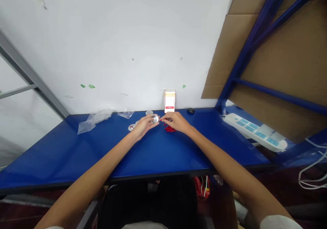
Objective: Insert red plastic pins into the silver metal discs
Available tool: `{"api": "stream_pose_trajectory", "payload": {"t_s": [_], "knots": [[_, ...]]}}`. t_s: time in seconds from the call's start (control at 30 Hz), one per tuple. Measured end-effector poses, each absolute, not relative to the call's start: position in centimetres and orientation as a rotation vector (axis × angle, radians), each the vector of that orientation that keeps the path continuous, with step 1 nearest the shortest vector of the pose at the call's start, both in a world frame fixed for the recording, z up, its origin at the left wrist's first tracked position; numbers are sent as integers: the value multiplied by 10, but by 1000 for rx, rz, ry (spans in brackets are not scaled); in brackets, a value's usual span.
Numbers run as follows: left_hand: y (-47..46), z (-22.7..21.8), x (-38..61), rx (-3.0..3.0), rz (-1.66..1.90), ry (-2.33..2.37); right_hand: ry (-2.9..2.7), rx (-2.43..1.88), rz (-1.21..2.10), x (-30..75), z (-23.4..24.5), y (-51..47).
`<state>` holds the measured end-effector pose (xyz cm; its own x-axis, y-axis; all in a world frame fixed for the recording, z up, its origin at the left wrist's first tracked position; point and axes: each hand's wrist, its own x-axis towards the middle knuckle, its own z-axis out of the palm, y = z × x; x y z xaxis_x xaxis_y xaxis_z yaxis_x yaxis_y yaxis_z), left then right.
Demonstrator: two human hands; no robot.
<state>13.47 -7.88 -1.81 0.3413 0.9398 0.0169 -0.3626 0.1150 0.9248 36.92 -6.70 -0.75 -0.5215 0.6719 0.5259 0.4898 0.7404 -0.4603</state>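
Observation:
My left hand (142, 128) is closed on a small round silvery disc (154, 119), gripping it by the edge above the table. Right beside it, the thumb and fingers of my right hand (176, 121) pinch a thin red piece (161, 120) close to the disc's right side. Whether the red piece touches the disc, I cannot tell. Under my right hand lies a small heap of red pieces (169, 129). Another round disc (149, 112) rests behind my left hand, and a disc with red on it (131, 127) lies to its left, partly hidden by the hand.
A lit phone (169, 101) leans upright against the wall. Clear plastic bags (95, 118) lie on the blue table (158, 157) at back left. A small black object (190, 110) sits at the back, with a white power strip (255, 132) by the frame on the right.

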Motion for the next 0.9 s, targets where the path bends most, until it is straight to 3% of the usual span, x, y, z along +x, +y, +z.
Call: {"api": "stream_pose_trajectory", "payload": {"t_s": [0.9], "knots": [[-88,-19,139,1142,977,595,-2075,-876,344,359,-12,-71]]}}
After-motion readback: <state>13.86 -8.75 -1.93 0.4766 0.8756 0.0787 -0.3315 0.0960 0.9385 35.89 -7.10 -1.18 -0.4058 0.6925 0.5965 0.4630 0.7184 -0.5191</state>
